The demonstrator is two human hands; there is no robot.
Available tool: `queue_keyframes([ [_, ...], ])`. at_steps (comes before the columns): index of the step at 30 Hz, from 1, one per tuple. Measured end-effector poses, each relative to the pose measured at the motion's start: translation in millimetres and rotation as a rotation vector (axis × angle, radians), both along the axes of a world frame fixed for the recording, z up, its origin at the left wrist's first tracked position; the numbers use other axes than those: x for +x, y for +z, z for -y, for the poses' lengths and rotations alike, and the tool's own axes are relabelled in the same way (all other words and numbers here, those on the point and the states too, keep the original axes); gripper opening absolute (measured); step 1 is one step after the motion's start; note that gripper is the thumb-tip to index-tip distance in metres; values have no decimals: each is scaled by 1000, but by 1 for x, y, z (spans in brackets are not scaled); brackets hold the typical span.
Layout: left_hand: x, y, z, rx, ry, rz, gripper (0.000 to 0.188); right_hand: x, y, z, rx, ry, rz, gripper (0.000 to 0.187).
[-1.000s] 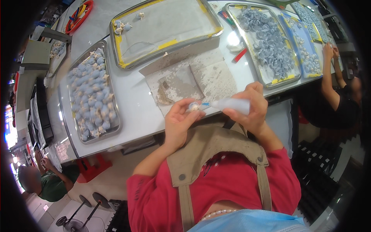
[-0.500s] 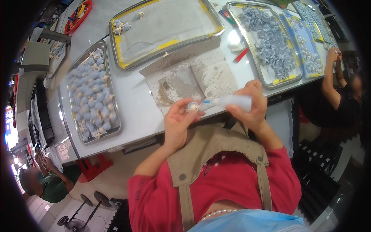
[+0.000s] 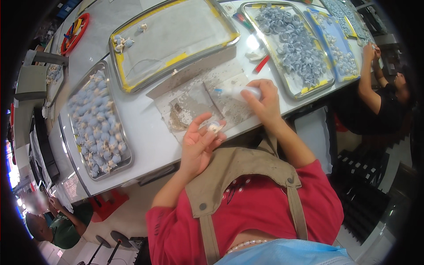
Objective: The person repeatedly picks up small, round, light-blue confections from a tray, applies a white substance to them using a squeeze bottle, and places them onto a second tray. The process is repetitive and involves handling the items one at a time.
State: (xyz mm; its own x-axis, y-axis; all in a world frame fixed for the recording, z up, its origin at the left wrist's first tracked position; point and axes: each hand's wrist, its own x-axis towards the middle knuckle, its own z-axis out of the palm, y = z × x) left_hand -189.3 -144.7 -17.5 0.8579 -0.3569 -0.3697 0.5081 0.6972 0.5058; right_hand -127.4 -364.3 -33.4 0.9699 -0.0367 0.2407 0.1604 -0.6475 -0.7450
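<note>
My left hand (image 3: 199,142) is raised over the table's near edge and pinches a small pale blue and cream piece (image 3: 215,127) between thumb and fingertips. My right hand (image 3: 264,103) grips a white squeeze bottle with a blue tip (image 3: 237,92), lying sideways above a stained paper sheet (image 3: 201,101) on the white table (image 3: 145,132). The bottle's tip points left, a little apart from the small piece.
A metal tray of several blue and cream pieces (image 3: 98,121) lies at the left. A yellow-rimmed tray (image 3: 172,35) with a few pieces sits behind the paper, and a tray of grey-blue pieces (image 3: 293,44) is at the right. Another person (image 3: 380,88) works at the right; one more (image 3: 57,223) at lower left.
The bottle's tip and the small piece were together near the table edge; now my right hand has carried the bottle up and away, and my left hand holds the piece alone.
</note>
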Motion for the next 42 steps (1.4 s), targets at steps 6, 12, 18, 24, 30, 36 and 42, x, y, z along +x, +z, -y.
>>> queue_keyframes([
  [6,0,2,11,156,-6,0,45,13,5,61,-110,-190,249,22],
  [12,-1,7,19,209,-20,7,42,49,14,107,-434,-158,240,23],
  [18,-5,6,19,215,6,21,37,57,10,107,-171,-179,165,22],
  [24,-6,-1,14,200,9,23,34,28,22,80,235,99,-5,21],
  [30,-4,-2,11,104,-20,-54,34,-16,44,22,267,353,-301,23],
  [36,-9,-6,9,161,12,61,38,-23,65,-10,208,617,-188,23],
  [42,-11,-9,9,208,3,203,40,-31,57,-35,14,696,64,26],
])
